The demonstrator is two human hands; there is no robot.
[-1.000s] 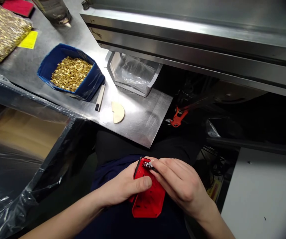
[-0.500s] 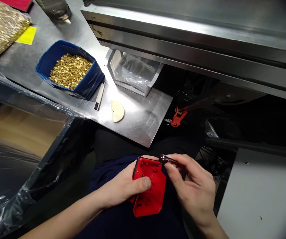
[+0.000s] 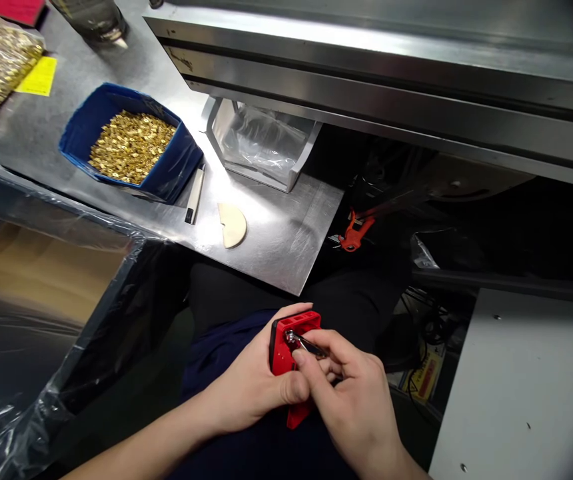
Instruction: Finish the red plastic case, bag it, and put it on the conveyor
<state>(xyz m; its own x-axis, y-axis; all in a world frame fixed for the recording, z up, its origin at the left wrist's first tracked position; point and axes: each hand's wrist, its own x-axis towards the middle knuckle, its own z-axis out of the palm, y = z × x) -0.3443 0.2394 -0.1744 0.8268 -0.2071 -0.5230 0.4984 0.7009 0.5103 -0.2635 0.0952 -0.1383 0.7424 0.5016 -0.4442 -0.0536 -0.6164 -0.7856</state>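
My left hand (image 3: pixel 261 377) is wrapped round a red plastic casing (image 3: pixel 281 357) with a black outer edge, tilted with its hollow inside facing me. Its thumb presses over the near wall. My right hand (image 3: pixel 351 393) pinches a small shiny metal tool, which looks like a nail clipper (image 3: pixel 306 345), between thumb and fingers. The clipper's head is inside the upper part of the casing, at its inner wall. Fingers hide the lower half of the casing and most of the clipper's handle.
A metal table (image 3: pixel 276 247) holds a blue bin (image 3: pixel 166 177) of small brass parts, a white-handled knife (image 3: pixel 195 195), a beige half-disc (image 3: pixel 232 225) and a grey bin (image 3: pixel 286 185) with plastic bags. An orange-handled tool (image 3: pixel 356 232) hangs beyond the table corner. A plastic-lined box (image 3: pixel 116 267) stands left.
My right hand has moved left, bringing the clipper from beside the casing into it. My left hand has tilted the casing, so its inside shows less.
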